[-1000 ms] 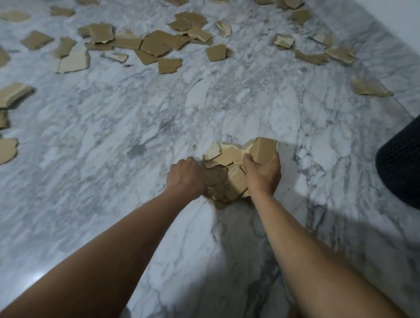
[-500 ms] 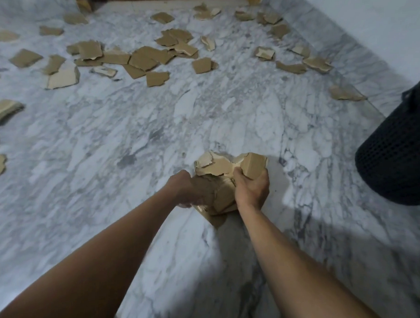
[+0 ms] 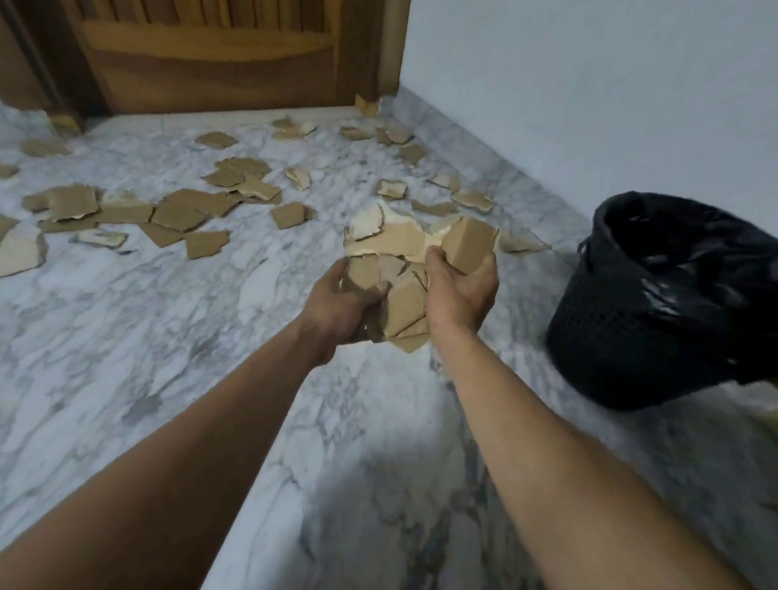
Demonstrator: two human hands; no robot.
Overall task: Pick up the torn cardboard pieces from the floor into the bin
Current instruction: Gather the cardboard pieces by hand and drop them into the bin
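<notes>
The left hand (image 3: 340, 304) and right hand (image 3: 460, 293) were pressed together around a cardboard bundle (image 3: 406, 269); it appeared best kept squeezed and level until over the bin (image 3: 669, 304).

No readable text, labels, brands, nos. or signs anywhere in view. Torn brown cardboard pieces (image 3: 406, 269) held at centre are blank on every visible face, same for the loose scraps on the floor from 9 to 1 o'clock. Black mesh plastic bin (image 3: 632, 343) w/ black liner at 3 o'clock and brown wooden door (image 3: 219, 46) at 11 o'clock carry no markings that can be made out.
</notes>
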